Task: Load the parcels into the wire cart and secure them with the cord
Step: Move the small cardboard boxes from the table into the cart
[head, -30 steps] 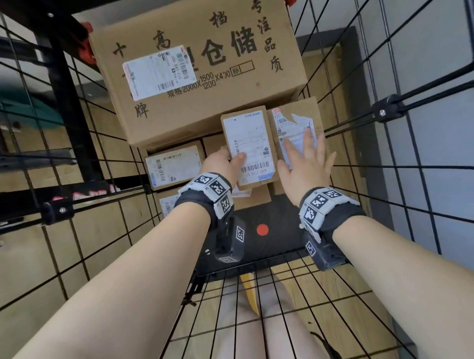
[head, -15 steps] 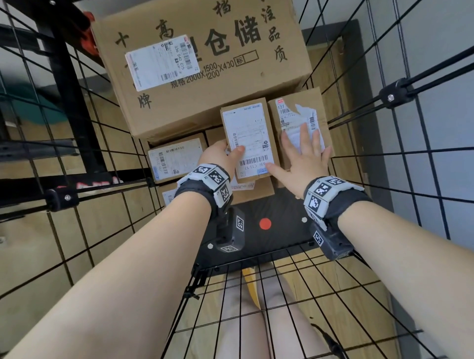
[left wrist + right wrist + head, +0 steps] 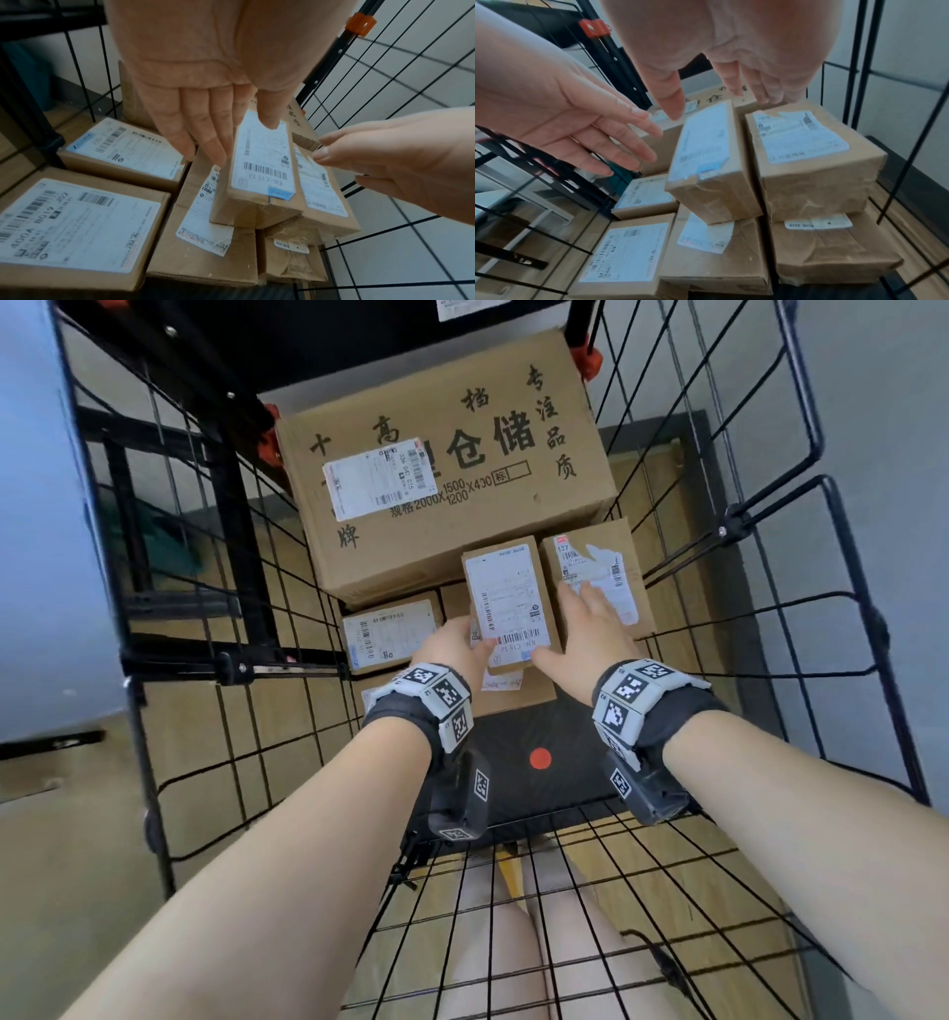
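Observation:
A narrow brown parcel with a white label lies on top of the stack in the wire cart, tight against a second small parcel on its right. My left hand lies along its left side with straight fingers, the thumb over the label. In the right wrist view those fingers show a small gap from the parcel. My right hand is spread over the seam between the two parcels, its thumb above the narrow parcel. Neither hand grips anything.
A large printed carton fills the far end of the cart. Flat labelled parcels lie lower on the left, and another parcel lies under the narrow one. A black bag with a red dot sits at the near end. Wire walls close in on both sides.
My left hand has loosened from holding the narrow parcel to lying straight beside it. My right hand slid down off the right parcel's label toward the narrow parcel. My head has pulled back.

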### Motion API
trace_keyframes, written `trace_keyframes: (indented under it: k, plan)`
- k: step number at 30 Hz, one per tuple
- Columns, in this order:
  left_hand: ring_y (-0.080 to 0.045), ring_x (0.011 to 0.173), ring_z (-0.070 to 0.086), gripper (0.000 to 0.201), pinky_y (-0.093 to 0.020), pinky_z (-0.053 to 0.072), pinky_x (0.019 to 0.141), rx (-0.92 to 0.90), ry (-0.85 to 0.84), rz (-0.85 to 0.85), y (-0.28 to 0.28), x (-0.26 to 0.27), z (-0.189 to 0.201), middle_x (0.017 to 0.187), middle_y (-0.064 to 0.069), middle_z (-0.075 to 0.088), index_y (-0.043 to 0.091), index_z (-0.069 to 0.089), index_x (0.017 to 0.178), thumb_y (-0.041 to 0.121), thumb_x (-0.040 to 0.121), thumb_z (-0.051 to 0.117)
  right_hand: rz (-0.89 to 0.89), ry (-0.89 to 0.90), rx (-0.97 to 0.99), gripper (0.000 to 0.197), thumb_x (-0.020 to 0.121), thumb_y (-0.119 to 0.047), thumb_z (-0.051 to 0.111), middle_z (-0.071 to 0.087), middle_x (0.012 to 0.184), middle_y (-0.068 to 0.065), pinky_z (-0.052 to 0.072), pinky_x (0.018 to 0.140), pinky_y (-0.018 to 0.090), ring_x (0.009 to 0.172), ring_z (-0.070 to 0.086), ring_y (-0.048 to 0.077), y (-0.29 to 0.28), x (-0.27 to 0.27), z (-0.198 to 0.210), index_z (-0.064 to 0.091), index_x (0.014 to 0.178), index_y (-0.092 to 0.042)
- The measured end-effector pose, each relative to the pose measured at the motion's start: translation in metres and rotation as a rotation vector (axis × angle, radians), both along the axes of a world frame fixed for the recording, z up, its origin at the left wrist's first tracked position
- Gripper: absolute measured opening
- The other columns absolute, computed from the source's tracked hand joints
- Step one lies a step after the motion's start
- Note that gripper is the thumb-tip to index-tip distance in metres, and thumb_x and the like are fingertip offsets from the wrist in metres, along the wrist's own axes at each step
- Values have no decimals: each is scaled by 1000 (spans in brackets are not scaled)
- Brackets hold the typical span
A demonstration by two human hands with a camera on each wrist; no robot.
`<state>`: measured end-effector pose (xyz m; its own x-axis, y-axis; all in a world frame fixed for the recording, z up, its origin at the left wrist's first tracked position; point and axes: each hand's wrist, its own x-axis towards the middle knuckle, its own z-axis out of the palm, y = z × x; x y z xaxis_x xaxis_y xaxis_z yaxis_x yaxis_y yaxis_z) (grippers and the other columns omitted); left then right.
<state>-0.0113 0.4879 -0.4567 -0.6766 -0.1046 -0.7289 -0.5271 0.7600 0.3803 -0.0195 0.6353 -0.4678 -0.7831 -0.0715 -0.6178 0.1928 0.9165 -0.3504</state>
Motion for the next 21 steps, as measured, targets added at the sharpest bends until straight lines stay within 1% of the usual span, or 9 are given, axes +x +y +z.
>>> trace_keyframes:
  k: [1,4,6,8,9,12,15,18,21]
  plan:
    - [-25,118,54,42,-29,43,85,-5,4,-1,-2,1,8,135,-8,53,13,42,138,31,100,41,7,14,-17,81,87,-33,58,9,159,7,13,119,38,147,6,23,-3,1,9,11,151,-17]
    - [-24,117,56,43,-33,46,97,4,13,45,-9,5,35,134,-8,55,14,44,138,32,99,42,39,71,-43,70,88,-28,58,27,150,9,23,113,37,140,24,26,-10,2,40,23,146,-12]
    - [-23,113,60,40,-35,48,97,11,58,65,-14,11,58,126,-6,61,16,49,134,32,98,43,61,95,-47,62,88,-28,58,35,144,10,32,109,39,133,34,27,-15,4,59,32,142,-11]
    - [-23,109,61,35,-33,49,93,-13,117,48,-19,16,83,119,-6,65,15,56,127,28,98,43,65,96,-56,55,87,-27,57,39,139,9,40,103,40,127,41,29,-20,7,81,38,137,-13]
    - [-24,108,61,33,-32,50,92,-25,145,39,-21,19,95,117,-7,66,15,58,125,26,98,43,70,94,-59,53,87,-26,56,40,138,9,42,100,40,125,43,29,-22,9,92,40,136,-13]
    - [-24,107,61,33,-31,49,92,-55,194,11,-28,29,132,116,-8,66,14,58,125,25,98,42,118,112,-51,51,89,-24,54,39,139,11,41,101,38,125,44,28,-29,18,126,40,136,-11]
    - [-27,107,61,33,-34,49,93,-92,224,-47,-36,40,164,117,-10,65,12,57,125,24,99,41,161,145,-34,49,91,-25,52,39,140,11,39,103,37,125,44,28,-37,27,157,40,136,-9]
    - [-25,110,59,33,-33,48,95,-141,307,-93,-50,56,197,121,-8,63,13,58,125,24,99,42,229,205,6,49,90,-26,52,43,137,11,39,105,38,125,45,28,-50,39,190,44,136,-11]
    - [-24,111,59,33,-32,47,95,-172,377,-114,-71,75,228,123,-6,62,14,58,125,24,98,42,262,261,31,48,89,-28,51,44,136,9,43,101,40,122,48,27,-70,56,225,47,135,-14]
